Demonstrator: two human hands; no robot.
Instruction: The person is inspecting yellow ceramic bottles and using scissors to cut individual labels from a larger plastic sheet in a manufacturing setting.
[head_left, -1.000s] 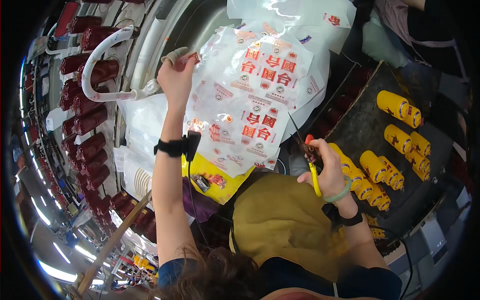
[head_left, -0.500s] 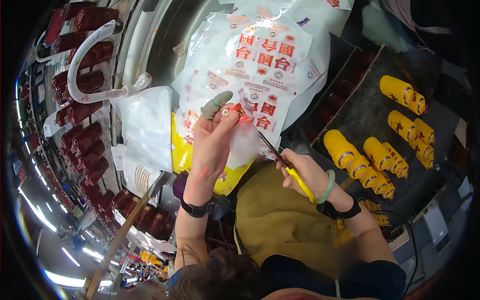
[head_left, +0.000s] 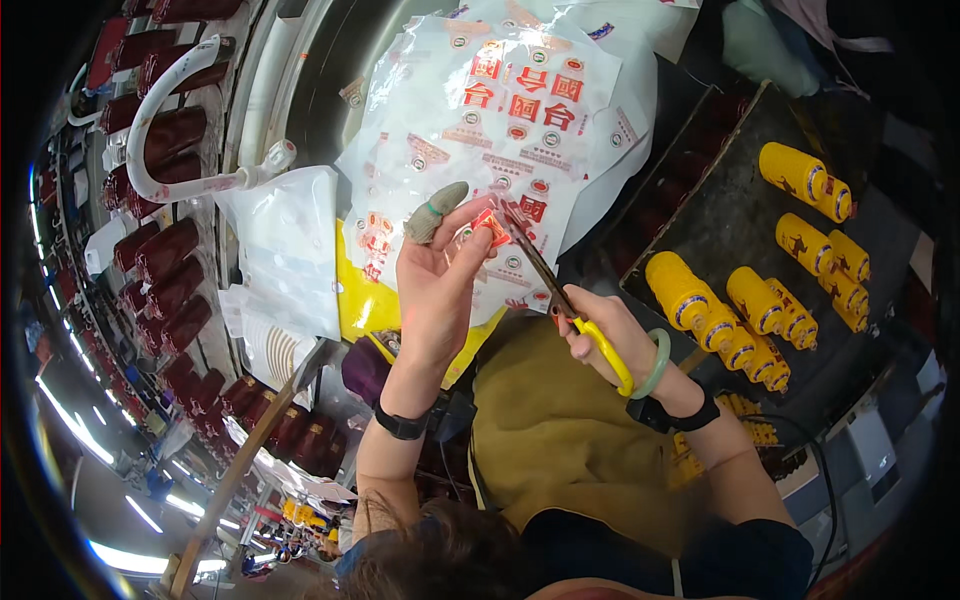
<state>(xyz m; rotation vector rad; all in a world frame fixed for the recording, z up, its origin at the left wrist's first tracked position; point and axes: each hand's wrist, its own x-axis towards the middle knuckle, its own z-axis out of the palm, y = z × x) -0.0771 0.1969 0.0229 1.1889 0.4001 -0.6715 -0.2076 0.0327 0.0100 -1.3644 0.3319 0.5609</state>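
My left hand (head_left: pixel 435 285), a grey-green cloth cover on one finger, pinches a small red printed film label (head_left: pixel 489 228) between thumb and fingers. My right hand (head_left: pixel 610 335) grips yellow-handled scissors (head_left: pixel 553 284) by the handle loops. Their long dark blades reach up and left, with the tips beside the label; whether they touch it I cannot tell. Below both hands lie overlapping clear film sheets (head_left: pixel 590 75) with red and brown printing.
Yellow bottle-shaped pieces (head_left: pixel 675 285) lie in rows on a dark board (head_left: pixel 690 215) at right. Dark red bottles (head_left: pixel 175 140) line racks at left, near a curved white pipe (head_left: pixel 140 140). White plastic bags (head_left: pixel 290 240) and a yellow sheet (head_left: pixel 362 295) lie left of the film.
The scissors' tips have moved up and left to the label. My left hand has shifted slightly right and turned. A whitish translucent piece that hung below it is no longer visible.
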